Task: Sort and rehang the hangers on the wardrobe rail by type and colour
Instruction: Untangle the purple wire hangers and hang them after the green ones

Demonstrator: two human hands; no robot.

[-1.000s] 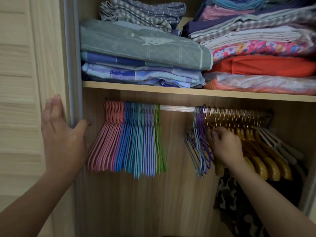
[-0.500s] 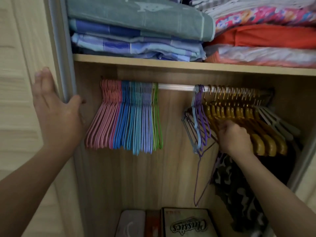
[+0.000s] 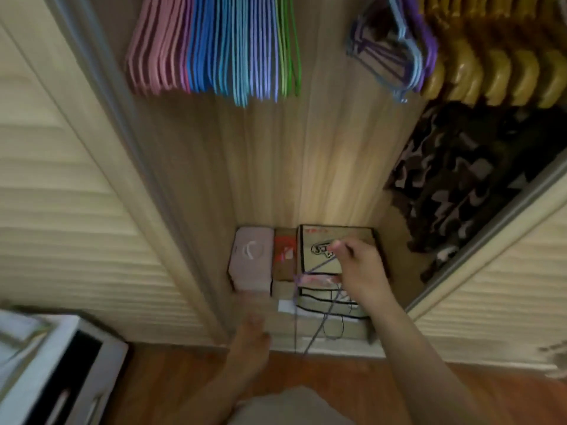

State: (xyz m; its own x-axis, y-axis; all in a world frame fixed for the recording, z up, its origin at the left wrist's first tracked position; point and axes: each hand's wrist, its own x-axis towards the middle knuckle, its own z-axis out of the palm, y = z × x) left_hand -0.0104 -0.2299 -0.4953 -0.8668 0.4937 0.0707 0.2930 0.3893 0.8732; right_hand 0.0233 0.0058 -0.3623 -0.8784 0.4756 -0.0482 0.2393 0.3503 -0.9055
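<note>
I am looking down at the wardrobe floor. My right hand (image 3: pixel 359 268) is low over the boxes, with its fingers closed on a thin purple wire hanger (image 3: pixel 317 265) that trails down toward the front ledge. My left hand (image 3: pixel 252 332) is blurred and sits by the wardrobe's bottom ledge; its fingers cannot be made out. Above hang grouped pink hangers (image 3: pixel 153 50), blue hangers (image 3: pixel 208 47) and green hangers (image 3: pixel 288 47). To the right are a loose purple and light-blue bunch (image 3: pixel 399 53) and the wooden hangers (image 3: pixel 497 72).
On the wardrobe floor stand a pink box (image 3: pixel 251 259), a red box (image 3: pixel 283 256) and a printed box (image 3: pixel 316 237). A camouflage garment (image 3: pixel 460 179) hangs at the right. Louvred sliding doors (image 3: pixel 61 179) flank the opening. A white cabinet (image 3: pixel 46 372) stands at lower left.
The view dropped from the rail to the wardrobe floor. A purple hanger came off the bunch and went down; my right hand followed and took hold of it. My left hand left the door edge.
</note>
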